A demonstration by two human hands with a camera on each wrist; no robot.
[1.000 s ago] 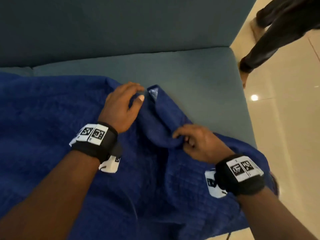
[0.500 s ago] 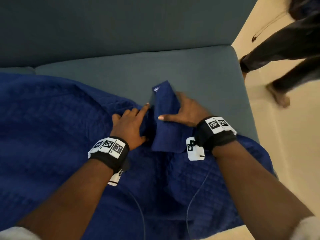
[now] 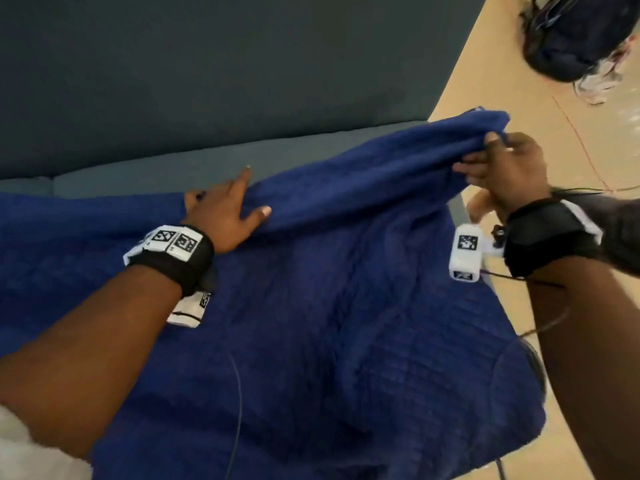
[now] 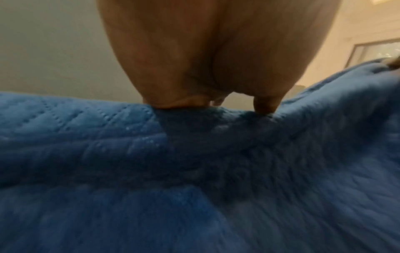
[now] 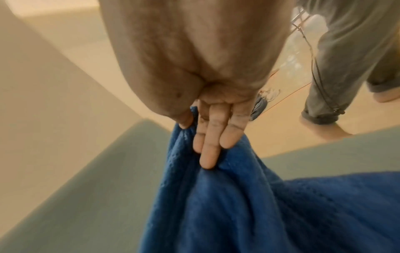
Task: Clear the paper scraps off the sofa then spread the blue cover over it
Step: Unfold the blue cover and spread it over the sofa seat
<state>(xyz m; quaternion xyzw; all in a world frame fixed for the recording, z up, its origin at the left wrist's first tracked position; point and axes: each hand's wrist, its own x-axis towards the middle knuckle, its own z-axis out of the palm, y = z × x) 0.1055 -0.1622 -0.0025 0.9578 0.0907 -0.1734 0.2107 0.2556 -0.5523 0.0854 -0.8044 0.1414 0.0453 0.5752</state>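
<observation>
A quilted blue cover (image 3: 329, 306) lies over most of the grey-blue sofa seat (image 3: 145, 174). My right hand (image 3: 498, 164) pinches the cover's corner and holds it lifted past the sofa's right end; in the right wrist view thumb and fingers (image 5: 207, 147) clamp the bunched cloth (image 5: 249, 205). My left hand (image 3: 225, 209) rests on the cover's back edge with fingers spread and fairly straight; in the left wrist view its fingertips (image 4: 264, 106) press into the blue cover (image 4: 173, 171). No paper scraps show on the sofa.
The dark sofa backrest (image 3: 207, 81) rises behind the seat. Tan floor (image 3: 571, 341) lies to the right of the sofa. Another person's legs (image 5: 337, 65) stand on that floor, near a dark bag (image 3: 581, 36). Thin cables run from my wristbands.
My right hand has taken the folded corner and pulled it up and far to the right, unfolding the cover. My left hand slid left onto the cover's back edge.
</observation>
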